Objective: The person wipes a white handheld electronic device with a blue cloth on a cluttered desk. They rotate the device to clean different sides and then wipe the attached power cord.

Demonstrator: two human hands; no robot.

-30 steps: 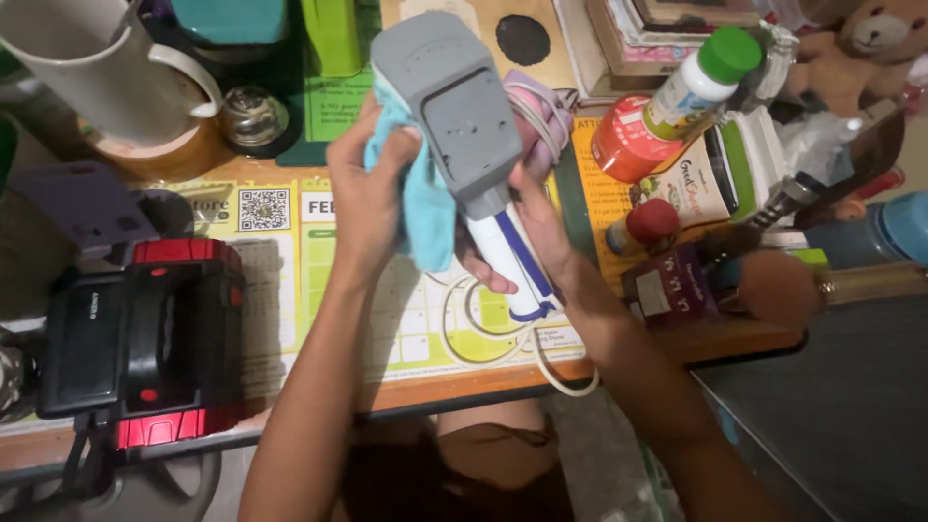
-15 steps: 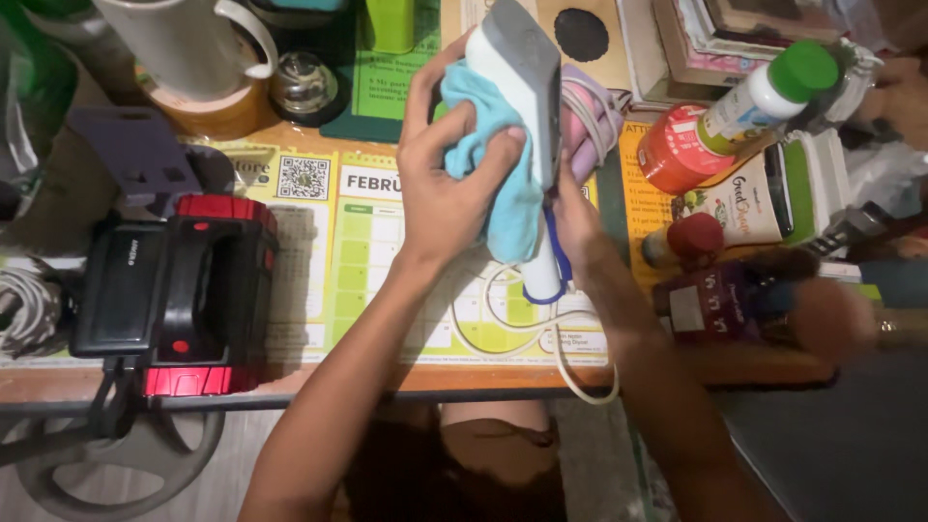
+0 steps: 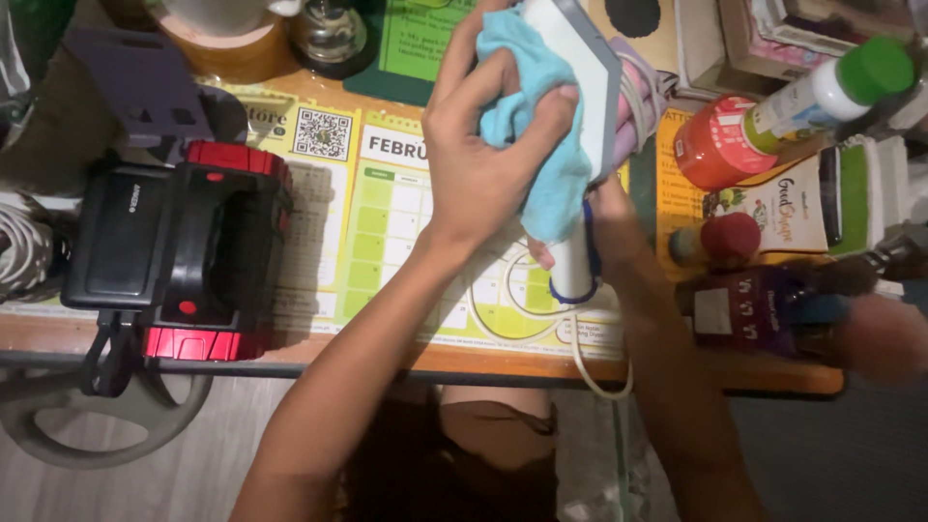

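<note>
Over the desk I hold up a grey and white hand-held appliance (image 3: 592, 87) with a blue-trimmed white handle (image 3: 572, 266). My right hand (image 3: 607, 217) grips that handle from behind and is mostly hidden by it. My left hand (image 3: 478, 155) presses a light blue cloth (image 3: 546, 145) flat against the appliance's left side. A white cord (image 3: 580, 362) runs from the handle down over the desk's front edge.
A black and red lamp-like device (image 3: 174, 261) lies at the left on a green and yellow calendar mat (image 3: 387, 222). Crowded at the right are an orange-capped container (image 3: 720, 145), a green-capped white bottle (image 3: 831, 82), a pouch and small bottles. Tape roll (image 3: 227, 53) at back left.
The appliance has turned from showing its broad grey face to edge-on. My left hand with the cloth has shifted over its side. The view has slid so the desk things sit higher and further left.
</note>
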